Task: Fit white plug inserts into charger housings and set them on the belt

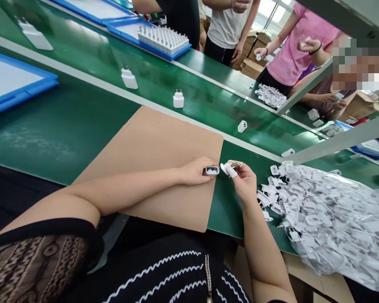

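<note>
My left hand [197, 170] is closed around a white charger housing [212, 170], its open end facing right and dark inside. Just across from it, my right hand [244, 179] pinches a white plug cover [228, 169] between finger and thumb. White wraps cover those fingertips. A small gap separates the two parts. Both hands are over the right edge of a brown cardboard sheet [164, 147] lying on the green bench. To the right, a heap of loose white plug covers [334, 210] spills from a clear plastic bag.
Several white chargers, one a two-pin plug [178, 99], stand spaced along the green conveyor belt [151, 90] behind a pale rail. A blue tray [15, 84] is at left; another tray [164, 42] holds rows of plugs. Co-workers [300, 46] handle parts across the line. A grey post [337, 143] crosses at right.
</note>
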Demonstrator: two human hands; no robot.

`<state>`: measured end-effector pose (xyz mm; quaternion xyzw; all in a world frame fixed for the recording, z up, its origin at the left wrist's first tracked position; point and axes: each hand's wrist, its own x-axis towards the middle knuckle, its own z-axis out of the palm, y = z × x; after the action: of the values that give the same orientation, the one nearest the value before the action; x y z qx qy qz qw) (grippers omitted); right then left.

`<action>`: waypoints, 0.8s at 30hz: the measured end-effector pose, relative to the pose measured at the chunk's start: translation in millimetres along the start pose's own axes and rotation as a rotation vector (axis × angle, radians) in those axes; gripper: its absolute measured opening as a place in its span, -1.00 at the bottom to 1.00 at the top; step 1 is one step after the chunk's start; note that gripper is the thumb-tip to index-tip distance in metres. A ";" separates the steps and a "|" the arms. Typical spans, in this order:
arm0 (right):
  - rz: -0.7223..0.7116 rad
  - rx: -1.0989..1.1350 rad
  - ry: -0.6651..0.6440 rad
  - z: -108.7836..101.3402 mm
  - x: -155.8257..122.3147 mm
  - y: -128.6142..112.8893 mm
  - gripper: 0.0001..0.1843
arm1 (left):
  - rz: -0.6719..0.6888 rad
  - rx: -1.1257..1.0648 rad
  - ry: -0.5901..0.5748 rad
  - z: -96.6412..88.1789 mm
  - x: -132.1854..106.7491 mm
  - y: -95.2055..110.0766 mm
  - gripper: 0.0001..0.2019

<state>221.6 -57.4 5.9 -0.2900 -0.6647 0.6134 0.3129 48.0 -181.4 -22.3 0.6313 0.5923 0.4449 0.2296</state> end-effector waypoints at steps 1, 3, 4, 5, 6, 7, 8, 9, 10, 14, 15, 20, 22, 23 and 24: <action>-0.001 0.004 -0.007 0.9 -0.6 -0.3 -0.64 | -0.028 -0.065 0.021 0.1 0.5 -1.0 -0.65; 0.027 0.038 -0.020 1.5 -1.7 -2.8 -0.61 | -0.114 -0.193 0.062 -0.3 1.5 -2.6 -0.59; 0.055 0.060 -0.031 1.4 -2.2 -4.8 -0.57 | -0.146 -0.241 0.070 -0.6 1.8 -3.4 -0.61; 0.089 0.081 -0.046 1.1 -2.7 -6.9 -0.54 | -0.160 -0.272 0.070 -0.7 2.1 -4.1 -0.66; 0.125 0.097 -0.066 0.8 -3.2 -9.1 -0.52 | -0.159 -0.286 0.066 -0.8 2.4 -4.9 -0.71; 0.157 0.110 -0.087 0.7 -3.6 -11.0 -0.51 | -0.149 -0.288 0.067 -0.8 2.6 -5.5 -0.74; 0.177 0.120 -0.109 1.0 -3.9 -12.5 -0.52 | -0.137 -0.282 0.065 -0.8 2.9 -6.1 -0.73; 0.181 0.124 -0.128 1.8 -4.2 -13.4 -0.55 | -0.126 -0.268 0.062 -0.8 3.1 -6.5 -0.71; 0.166 0.120 -0.139 3.1 -4.5 -13.8 -0.58 | -0.118 -0.250 0.057 -1.0 3.2 -6.7 -0.68; 0.008 -0.035 -0.068 10.3 -6.3 -12.6 -0.66 | -0.098 -0.206 0.051 -2.4 3.6 -6.2 -0.72; -0.046 -0.104 -0.026 11.8 -7.2 -12.4 -0.65 | -0.097 -0.211 0.048 -2.9 3.7 -5.9 -0.76; -0.281 -0.384 0.033 13.1 -13.1 -15.4 -0.53 | -0.154 -0.283 0.035 -5.5 4.2 -6.0 -0.69; -0.346 -0.520 -0.030 13.1 -14.3 -16.2 -0.70 | -0.172 -0.320 0.027 -6.5 4.7 -6.4 -0.69; -0.394 -0.599 -0.061 13.5 -14.1 -16.2 -0.77 | -0.173 -0.332 0.021 -7.0 4.9 -6.6 -0.70; -0.450 -0.673 -0.085 14.2 -13.5 -15.7 -0.80 | -0.173 -0.340 0.016 -7.5 5.2 -6.7 -0.70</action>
<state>219.2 -78.1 20.0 -0.1979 -0.8876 0.2892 0.2990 37.7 -176.9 -22.6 0.5265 0.5624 0.5223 0.3655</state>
